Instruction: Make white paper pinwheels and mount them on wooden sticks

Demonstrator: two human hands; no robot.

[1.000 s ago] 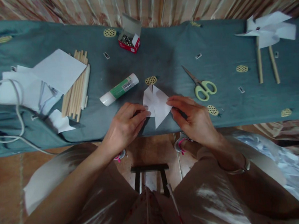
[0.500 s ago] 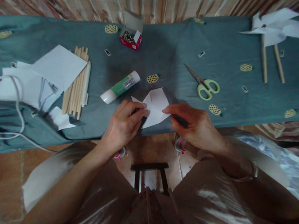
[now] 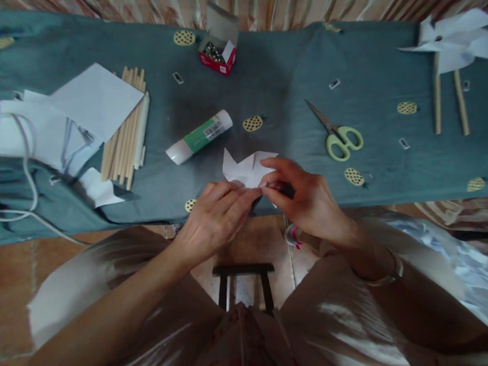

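A white paper pinwheel piece (image 3: 249, 168) with pointed, partly folded blades is held just over the table's near edge. My left hand (image 3: 219, 212) has its fingers closed on the lower left of the paper. From the right, my right hand (image 3: 296, 187) pinches the paper's lower edge between thumb and fingers, the fingertips of both hands almost meeting. Part of the paper is hidden under the fingers. Beyond it lies a glue stick (image 3: 199, 137) with a green label. Scissors (image 3: 336, 135) with light green handles lie to the right, blades partly apart.
An open red box (image 3: 219, 62) of small metal pieces stands at the back. Wooden sticks (image 3: 126, 135), white paper sheets (image 3: 98, 101) and a white cable (image 3: 29, 164) lie at left. Finished pinwheels (image 3: 453, 40) on sticks lie at far right. A patterned teal cloth (image 3: 275, 91) covers the table.
The paper has turned, and one point now sticks up at its left. My left hand has moved right and down along it; my right hand has shifted slightly left, onto the lower edge.
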